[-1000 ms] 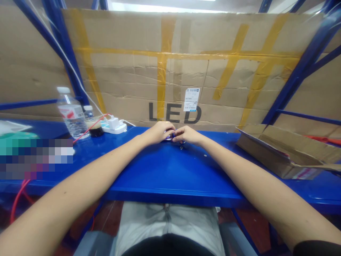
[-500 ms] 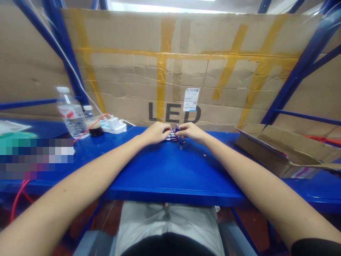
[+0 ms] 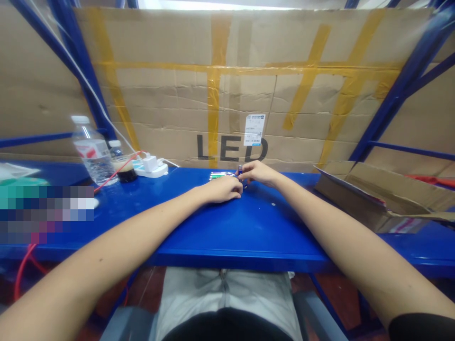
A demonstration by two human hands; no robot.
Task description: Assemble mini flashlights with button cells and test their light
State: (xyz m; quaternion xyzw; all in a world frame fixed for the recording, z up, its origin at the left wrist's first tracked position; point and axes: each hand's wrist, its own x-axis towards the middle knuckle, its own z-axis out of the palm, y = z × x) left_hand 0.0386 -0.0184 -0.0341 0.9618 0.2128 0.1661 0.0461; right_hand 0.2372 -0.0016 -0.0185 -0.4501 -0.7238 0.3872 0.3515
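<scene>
Head cam here, and both hands are out over the far half of the blue table (image 3: 227,232), pretty much mid-length. The right hand (image 3: 246,173) has its thumb and fingers pinched together on a small dark upright piece (image 3: 240,169), right near the far edge. The left hand (image 3: 227,188) sits just beside it, low over the table with the fingers curled in — can't tell if it's got hold of anything, since the back of the hand hides that. Right behind the left hand, toward the far edge, there's a little bunch of thin sticks (image 3: 217,175), white and green-ish, partly covered, too small to say exactly what they are. A small pale speck (image 3: 273,204) lies nearer the middle, on the right hand's side. Over toward the left end, by the far edge: a clear water bottle (image 3: 93,156), a smaller bottle of dark liquid (image 3: 127,175) and a white power strip (image 3: 156,170) with a plug in it. Toward the right end there's an open cardboard box (image 3: 355,201) — and a huge taped carton (image 3: 170,109) marked "LED" stands up behind the far edge.
</scene>
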